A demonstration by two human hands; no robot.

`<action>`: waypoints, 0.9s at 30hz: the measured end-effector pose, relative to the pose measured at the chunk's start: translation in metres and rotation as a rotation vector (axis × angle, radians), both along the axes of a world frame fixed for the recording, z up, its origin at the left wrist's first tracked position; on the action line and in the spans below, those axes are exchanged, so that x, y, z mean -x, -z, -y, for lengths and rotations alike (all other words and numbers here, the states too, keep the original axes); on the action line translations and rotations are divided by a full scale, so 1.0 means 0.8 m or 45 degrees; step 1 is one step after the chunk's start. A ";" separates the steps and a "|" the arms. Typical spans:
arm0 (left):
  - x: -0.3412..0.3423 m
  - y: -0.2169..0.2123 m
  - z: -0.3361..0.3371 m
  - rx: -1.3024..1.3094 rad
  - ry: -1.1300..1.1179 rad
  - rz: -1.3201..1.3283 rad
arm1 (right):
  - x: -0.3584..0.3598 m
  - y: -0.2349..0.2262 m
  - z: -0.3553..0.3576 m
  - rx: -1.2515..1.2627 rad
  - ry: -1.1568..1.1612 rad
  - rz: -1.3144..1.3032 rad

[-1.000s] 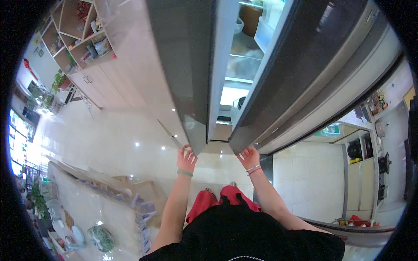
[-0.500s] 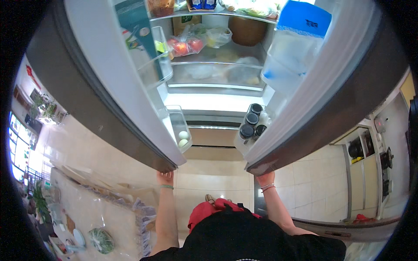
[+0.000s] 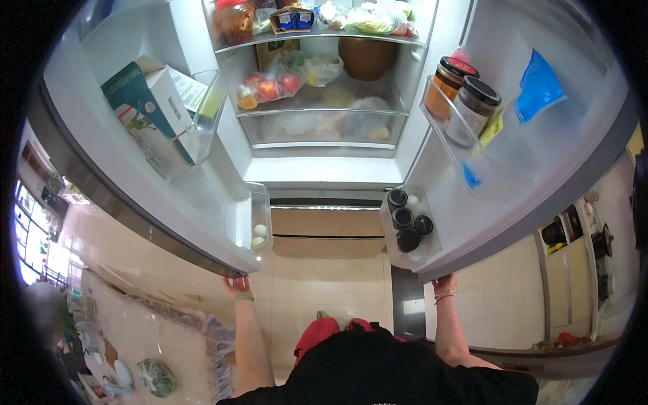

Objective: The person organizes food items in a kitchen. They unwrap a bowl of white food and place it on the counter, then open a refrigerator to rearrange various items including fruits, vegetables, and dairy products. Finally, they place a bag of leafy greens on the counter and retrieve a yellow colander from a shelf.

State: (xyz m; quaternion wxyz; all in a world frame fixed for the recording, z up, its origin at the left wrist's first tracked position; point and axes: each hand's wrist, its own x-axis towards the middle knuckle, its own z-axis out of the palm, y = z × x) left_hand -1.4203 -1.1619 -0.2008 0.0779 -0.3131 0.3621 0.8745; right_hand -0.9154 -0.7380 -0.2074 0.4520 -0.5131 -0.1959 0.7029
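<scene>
Both doors of a refrigerator stand wide apart in front of me. My left hand [image 3: 236, 287] has its fingers at the bottom outer corner of the left door [image 3: 145, 219]. At the matching corner of the right door [image 3: 533, 226] is my right hand [image 3: 444, 285], its fingertips partly hidden by the edge. A bin low in the left door holds white eggs [image 3: 260, 235]. Several black-lidded jars [image 3: 408, 241] fill the low bin of the right door. Above them, two larger jars [image 3: 474, 111] and a blue packet [image 3: 538, 88] sit in a clear shelf.
Inside are bagged red fruit [image 3: 270, 88], a brown pot [image 3: 368, 59], a red-lidded jar [image 3: 233, 23] and a frosted drawer [image 3: 324, 127]. A green-and-white box [image 3: 152, 108] leans in the left door. A covered table [image 3: 162, 324] with a wrapped melon [image 3: 156, 376] stands at my left.
The two doors have swung farther apart, my hands moving outward with them. Their inner shelves, the box and the larger jars have come into fuller view.
</scene>
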 end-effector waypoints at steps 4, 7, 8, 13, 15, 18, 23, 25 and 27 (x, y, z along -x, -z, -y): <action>-0.002 0.039 0.000 -0.022 -0.089 0.186 | -0.017 0.000 -0.029 0.050 -0.015 -0.049; -0.041 0.077 -0.033 -0.444 0.445 0.034 | -0.016 0.003 -0.025 -0.020 0.011 -0.077; -0.056 0.066 -0.052 -0.323 0.432 0.260 | -0.003 -0.004 -0.023 -0.040 0.008 -0.080; -0.095 -0.111 -0.242 -0.192 0.981 0.015 | -0.023 0.117 0.058 0.355 0.005 -0.458; -0.070 -0.155 -0.303 -0.147 1.060 -0.208 | 0.043 0.119 0.111 0.632 -0.526 -0.220; -0.037 -0.238 -0.382 -0.174 1.132 -0.549 | 0.203 -0.026 0.124 0.257 -1.008 -0.364; 0.029 -0.341 -0.478 -0.245 1.178 -0.873 | 0.418 -0.267 0.016 -0.453 -0.915 -0.640; 0.057 -0.371 -0.510 -0.266 1.176 -0.948 | 0.484 -0.327 -0.026 -0.632 -0.810 -0.712; 0.090 -0.390 -0.533 -0.271 1.180 -1.027 | 0.544 -0.365 -0.069 -0.691 -0.788 -0.776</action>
